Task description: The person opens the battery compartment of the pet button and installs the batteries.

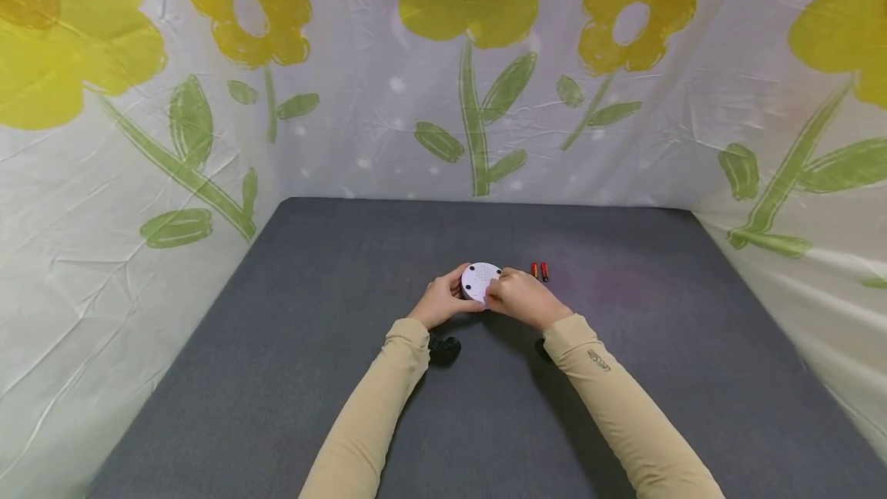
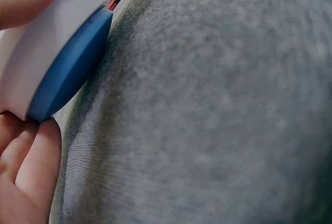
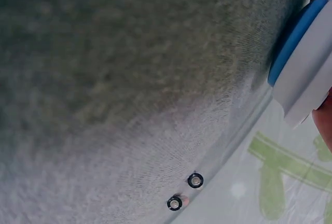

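A round device [image 1: 480,280], white with a blue underside [image 2: 72,68], is held above the grey table between both hands. Its upturned white face carries small black feet and a patch of little holes. My left hand [image 1: 443,300] grips it by the left edge, thumb on the near side and fingers round the far side. Curled fingers of my right hand [image 1: 523,297] work at the face's right part, hiding that part. Two red-and-black batteries [image 1: 539,272] lie side by side just beyond the right hand; their ends [image 3: 195,180] show in the right wrist view.
The dark grey table [image 1: 333,268] reaches back to a white curtain [image 1: 360,98] printed with yellow flowers, which also hangs along both sides. A black object [image 1: 444,351] sits by the left wrist, another [image 1: 543,349] by the right sleeve.
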The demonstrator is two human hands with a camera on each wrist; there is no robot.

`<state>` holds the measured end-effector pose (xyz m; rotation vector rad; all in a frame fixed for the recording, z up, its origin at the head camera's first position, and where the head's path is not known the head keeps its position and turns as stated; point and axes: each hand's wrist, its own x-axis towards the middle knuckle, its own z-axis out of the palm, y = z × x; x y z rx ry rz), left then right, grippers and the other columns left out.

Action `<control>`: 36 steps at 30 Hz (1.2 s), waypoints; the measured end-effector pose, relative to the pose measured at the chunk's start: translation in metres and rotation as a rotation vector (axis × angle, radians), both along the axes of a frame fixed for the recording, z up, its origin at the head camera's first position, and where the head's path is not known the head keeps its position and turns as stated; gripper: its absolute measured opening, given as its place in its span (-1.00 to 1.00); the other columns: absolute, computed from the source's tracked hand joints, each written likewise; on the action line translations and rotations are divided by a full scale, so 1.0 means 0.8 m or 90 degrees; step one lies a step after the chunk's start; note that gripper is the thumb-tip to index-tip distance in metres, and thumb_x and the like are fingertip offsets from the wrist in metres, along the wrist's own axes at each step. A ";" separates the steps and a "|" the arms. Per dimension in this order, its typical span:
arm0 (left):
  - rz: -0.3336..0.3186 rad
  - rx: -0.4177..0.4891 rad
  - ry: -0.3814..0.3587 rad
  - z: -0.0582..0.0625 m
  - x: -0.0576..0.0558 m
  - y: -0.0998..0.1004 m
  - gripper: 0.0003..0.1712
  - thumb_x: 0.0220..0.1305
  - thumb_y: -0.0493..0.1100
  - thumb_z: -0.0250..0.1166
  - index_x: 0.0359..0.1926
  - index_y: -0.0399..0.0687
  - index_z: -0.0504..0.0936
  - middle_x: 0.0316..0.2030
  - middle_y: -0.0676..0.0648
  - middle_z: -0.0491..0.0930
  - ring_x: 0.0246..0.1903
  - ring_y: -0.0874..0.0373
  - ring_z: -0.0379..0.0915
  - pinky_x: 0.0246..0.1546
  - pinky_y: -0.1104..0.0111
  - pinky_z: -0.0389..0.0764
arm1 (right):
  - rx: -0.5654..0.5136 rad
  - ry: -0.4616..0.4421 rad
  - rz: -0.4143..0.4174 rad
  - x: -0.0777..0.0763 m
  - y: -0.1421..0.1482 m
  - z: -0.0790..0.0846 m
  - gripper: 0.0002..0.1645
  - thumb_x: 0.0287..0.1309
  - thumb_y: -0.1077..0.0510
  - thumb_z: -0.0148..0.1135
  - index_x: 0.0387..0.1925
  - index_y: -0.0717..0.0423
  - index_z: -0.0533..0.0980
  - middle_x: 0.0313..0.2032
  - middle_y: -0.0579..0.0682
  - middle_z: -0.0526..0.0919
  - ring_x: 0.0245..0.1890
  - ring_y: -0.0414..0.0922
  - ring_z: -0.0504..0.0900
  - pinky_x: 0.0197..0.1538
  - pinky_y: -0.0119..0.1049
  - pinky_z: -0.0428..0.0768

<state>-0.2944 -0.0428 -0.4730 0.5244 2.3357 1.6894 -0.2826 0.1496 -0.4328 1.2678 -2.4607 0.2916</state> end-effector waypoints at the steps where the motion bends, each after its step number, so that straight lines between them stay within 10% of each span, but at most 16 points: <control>1: -0.003 0.003 0.000 0.000 0.000 0.000 0.06 -0.03 -0.15 0.48 0.40 -0.21 0.05 0.29 -0.19 0.20 0.22 0.15 0.21 0.10 0.35 0.39 | -0.001 -0.007 -0.001 0.000 0.000 0.001 -0.70 0.00 0.31 0.28 -0.73 0.00 0.46 -0.73 -0.20 0.32 -0.63 -0.21 0.30 -0.55 -0.41 0.31; 36: -0.017 0.018 -0.014 -0.002 -0.002 -0.002 0.08 -0.07 -0.15 0.50 0.40 -0.22 0.07 0.29 -0.17 0.21 0.20 0.17 0.23 0.09 0.36 0.40 | -0.056 -0.071 0.002 0.001 0.009 0.001 -0.89 0.05 0.29 0.25 -0.51 0.08 0.61 -0.56 -0.15 0.53 -0.51 -0.21 0.42 -0.44 -0.38 0.46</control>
